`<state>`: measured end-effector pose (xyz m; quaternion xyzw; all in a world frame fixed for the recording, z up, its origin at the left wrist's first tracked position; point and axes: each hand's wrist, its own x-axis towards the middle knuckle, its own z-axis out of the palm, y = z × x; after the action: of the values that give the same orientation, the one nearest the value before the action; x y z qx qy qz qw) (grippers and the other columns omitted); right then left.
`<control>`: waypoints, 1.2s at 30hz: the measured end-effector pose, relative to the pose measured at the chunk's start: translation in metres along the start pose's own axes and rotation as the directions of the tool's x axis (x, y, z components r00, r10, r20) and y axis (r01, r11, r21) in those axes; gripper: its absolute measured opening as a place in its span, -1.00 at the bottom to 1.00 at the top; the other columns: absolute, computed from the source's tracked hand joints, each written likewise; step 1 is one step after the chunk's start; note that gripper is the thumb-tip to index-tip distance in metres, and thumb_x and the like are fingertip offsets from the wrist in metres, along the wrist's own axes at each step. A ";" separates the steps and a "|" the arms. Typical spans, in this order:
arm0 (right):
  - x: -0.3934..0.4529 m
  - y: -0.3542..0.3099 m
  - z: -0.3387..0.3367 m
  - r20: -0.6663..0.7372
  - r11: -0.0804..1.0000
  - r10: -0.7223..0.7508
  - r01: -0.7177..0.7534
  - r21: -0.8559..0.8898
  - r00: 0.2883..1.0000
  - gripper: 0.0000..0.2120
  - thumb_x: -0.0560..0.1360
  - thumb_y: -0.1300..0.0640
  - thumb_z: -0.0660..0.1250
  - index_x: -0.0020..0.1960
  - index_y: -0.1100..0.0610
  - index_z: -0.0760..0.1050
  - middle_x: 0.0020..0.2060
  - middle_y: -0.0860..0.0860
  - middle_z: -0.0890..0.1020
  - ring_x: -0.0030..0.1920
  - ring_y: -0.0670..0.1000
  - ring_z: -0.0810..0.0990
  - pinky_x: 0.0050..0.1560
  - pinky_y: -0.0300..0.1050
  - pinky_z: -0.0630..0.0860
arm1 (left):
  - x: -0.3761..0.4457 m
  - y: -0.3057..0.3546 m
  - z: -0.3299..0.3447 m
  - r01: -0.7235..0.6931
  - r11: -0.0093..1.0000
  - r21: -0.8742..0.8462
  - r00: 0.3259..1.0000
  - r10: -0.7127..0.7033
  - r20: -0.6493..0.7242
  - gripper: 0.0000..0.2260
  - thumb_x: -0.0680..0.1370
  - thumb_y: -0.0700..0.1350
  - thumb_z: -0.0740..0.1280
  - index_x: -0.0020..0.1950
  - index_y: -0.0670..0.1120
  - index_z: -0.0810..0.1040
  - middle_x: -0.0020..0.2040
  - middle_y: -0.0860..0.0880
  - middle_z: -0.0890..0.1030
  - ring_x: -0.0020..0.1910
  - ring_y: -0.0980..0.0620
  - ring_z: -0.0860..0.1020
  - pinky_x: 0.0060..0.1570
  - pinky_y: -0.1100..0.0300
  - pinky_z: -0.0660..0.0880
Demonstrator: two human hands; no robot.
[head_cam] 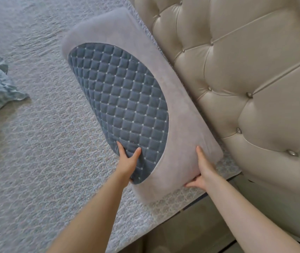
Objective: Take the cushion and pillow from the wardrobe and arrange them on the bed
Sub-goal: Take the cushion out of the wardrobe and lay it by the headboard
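While left hand (pixel 127 165) and right hand (pixel 203 172) clasp its near end, the grey velvet pillow with blue quilted oval panel (pixel 127 99), close to the pale patterned bed (pixel 36 143) edge, may slide off if released unevenly.

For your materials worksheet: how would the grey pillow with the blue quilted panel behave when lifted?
The pillow probably keeps its shape: its edges look thick and blocky. It seems light, since the left hand and right hand hold only one end. Its fuzzy cover likely resists slipping.

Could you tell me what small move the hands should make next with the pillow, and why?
Probably ease the pillow down flat and let go. Both the left hand and right hand grip its near end, which looks raised off the bedspread, while its long side already lies along the tufted headboard.
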<state>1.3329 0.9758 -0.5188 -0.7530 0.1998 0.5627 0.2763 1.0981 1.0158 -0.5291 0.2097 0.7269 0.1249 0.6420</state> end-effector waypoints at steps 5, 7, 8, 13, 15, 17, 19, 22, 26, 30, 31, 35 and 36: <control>-0.005 -0.009 0.017 0.021 1.000 -0.019 0.019 0.000 1.000 -0.10 0.33 -0.32 0.41 0.49 0.01 0.11 0.43 0.17 0.33 0.34 0.37 0.36 0.00 0.60 0.37 | 0.007 0.027 0.018 -0.170 0.985 0.023 0.985 0.170 0.031 -0.11 0.54 0.09 0.39 0.52 0.37 -0.29 0.62 0.01 0.08 0.51 -0.21 0.23 0.36 -0.36 0.29; -0.005 -0.018 0.024 0.009 0.999 -0.039 0.039 -0.008 0.999 -0.13 0.35 -0.27 0.43 0.49 0.02 0.12 0.43 0.16 0.32 0.36 0.37 0.33 0.01 0.62 0.34 | 0.012 0.036 0.021 -0.179 0.984 0.014 0.984 0.179 0.022 -0.10 0.53 0.07 0.40 0.52 0.37 -0.28 0.61 -0.03 0.08 0.52 -0.20 0.21 0.39 -0.34 0.25; -0.005 -0.022 0.026 0.004 0.999 -0.044 0.044 -0.012 0.999 -0.14 0.36 -0.25 0.44 0.48 0.03 0.13 0.44 0.15 0.32 0.37 0.37 0.32 0.01 0.63 0.34 | 0.015 0.037 0.020 -0.177 0.984 0.018 0.984 0.177 0.029 -0.09 0.54 0.07 0.40 0.52 0.37 -0.29 0.61 -0.02 0.07 0.52 -0.20 0.20 0.38 -0.36 0.25; -0.003 -0.020 0.028 -0.003 0.993 -0.101 0.101 -0.063 0.995 -0.19 0.37 -0.24 0.43 0.45 0.05 0.17 0.42 0.16 0.33 0.35 0.36 0.35 -0.09 0.57 0.43 | 0.016 0.030 0.023 -0.179 0.976 0.124 0.984 0.178 0.017 -0.07 0.53 0.08 0.39 0.53 0.29 -0.34 0.62 -0.14 -0.06 0.54 -0.26 0.13 0.44 -0.31 0.18; -0.003 -0.017 0.026 -0.006 0.989 -0.130 0.129 -0.066 0.991 -0.19 0.37 -0.25 0.42 0.45 0.06 0.17 0.41 0.16 0.35 0.33 0.34 0.37 -0.12 0.52 0.47 | 0.006 0.025 0.035 -0.175 0.960 0.220 0.984 0.179 0.000 -0.03 0.51 0.07 0.41 0.54 0.21 -0.36 0.60 -0.20 -0.21 0.56 -0.29 0.01 0.47 -0.27 0.07; -0.004 -0.015 0.026 -0.011 0.987 -0.152 0.151 -0.060 0.988 -0.18 0.37 -0.26 0.42 0.46 0.07 0.17 0.41 0.15 0.35 0.33 0.34 0.38 -0.13 0.49 0.49 | -0.004 0.012 0.040 -0.212 0.925 0.315 0.977 0.207 0.047 0.01 0.50 0.04 0.43 0.55 0.16 -0.37 0.59 -0.18 -0.31 0.58 -0.26 -0.09 0.48 -0.25 0.02; -0.008 -0.012 0.024 -0.009 0.986 -0.162 0.161 -0.046 0.987 -0.22 0.41 -0.23 0.40 0.46 0.08 0.17 0.39 0.16 0.37 0.30 0.33 0.41 -0.14 0.45 0.51 | -0.012 -0.002 0.033 -0.262 0.900 0.347 0.965 0.241 0.102 -0.01 0.51 -0.04 0.43 0.57 0.13 -0.34 0.59 -0.14 -0.31 0.59 -0.16 -0.13 0.50 -0.14 0.00; -0.018 -0.005 0.018 -0.023 0.969 -0.231 0.228 -0.096 0.973 -0.40 0.53 -0.11 0.32 0.44 0.14 0.22 0.36 0.17 0.41 0.21 0.25 0.48 -0.09 0.25 0.55 | -0.021 -0.010 0.015 -0.276 0.913 0.300 0.958 0.236 0.161 -0.16 0.56 -0.19 0.36 0.62 0.06 -0.16 0.63 -0.08 -0.11 0.60 -0.06 -0.03 0.51 0.00 0.03; -0.043 0.011 0.010 -0.022 0.889 -0.411 0.396 -0.229 0.911 -0.47 0.57 0.05 0.28 0.46 0.21 0.23 0.38 0.15 0.40 0.28 0.17 0.45 0.15 0.10 0.53 | -0.054 -0.004 -0.002 -0.251 0.935 0.252 0.962 0.212 0.172 -0.44 0.59 -0.24 0.26 0.58 -0.08 0.20 0.54 -0.08 0.31 0.47 -0.10 0.33 0.41 -0.08 0.35; -0.088 0.030 0.017 0.098 0.718 -0.579 0.564 -0.409 0.809 -0.53 0.59 0.02 0.22 0.44 0.19 0.27 0.35 0.12 0.44 0.21 0.11 0.49 0.26 0.14 0.46 | -0.094 -0.008 -0.021 -0.287 0.940 0.185 0.957 0.275 0.088 -0.63 0.60 -0.25 0.21 0.40 -0.03 0.46 0.33 -0.10 0.54 0.19 -0.25 0.57 0.13 -0.11 0.56; -0.101 0.035 0.020 0.146 0.662 -0.611 0.603 -0.445 0.778 -0.55 0.60 0.02 0.21 0.42 0.18 0.30 0.34 0.11 0.45 0.24 0.11 0.48 0.27 0.14 0.45 | -0.103 -0.011 -0.027 -0.299 0.936 0.186 0.954 0.292 0.062 -0.64 0.60 -0.25 0.20 0.37 -0.01 0.49 0.29 -0.07 0.57 0.04 -0.15 0.63 0.00 -0.03 0.60; -0.148 0.058 0.033 0.354 0.422 -0.678 0.736 -0.530 0.644 -0.62 0.60 0.02 0.20 0.37 0.15 0.38 0.28 0.08 0.51 0.18 0.01 0.47 0.09 -0.11 0.40 | -0.137 -0.030 -0.057 -0.350 0.917 0.190 0.932 0.361 -0.026 -0.69 0.62 -0.25 0.21 0.31 -0.01 0.53 0.21 0.03 0.60 -0.15 0.29 0.53 -0.38 0.48 0.47; -0.159 0.065 0.036 0.409 0.379 -0.674 0.763 -0.524 0.616 -0.62 0.60 0.01 0.20 0.36 0.14 0.39 0.26 0.08 0.52 0.14 -0.03 0.47 0.05 -0.15 0.38 | -0.147 -0.033 -0.066 -0.358 0.913 0.195 0.925 0.376 -0.060 -0.70 0.62 -0.24 0.22 0.29 0.01 0.54 0.17 0.06 0.62 -0.08 0.28 0.54 -0.36 0.48 0.48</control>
<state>1.2206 0.9476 -0.3865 -0.7710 -0.3757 0.4638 0.2221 1.0415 0.9244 -0.4050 0.3934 0.7130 0.1869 0.5495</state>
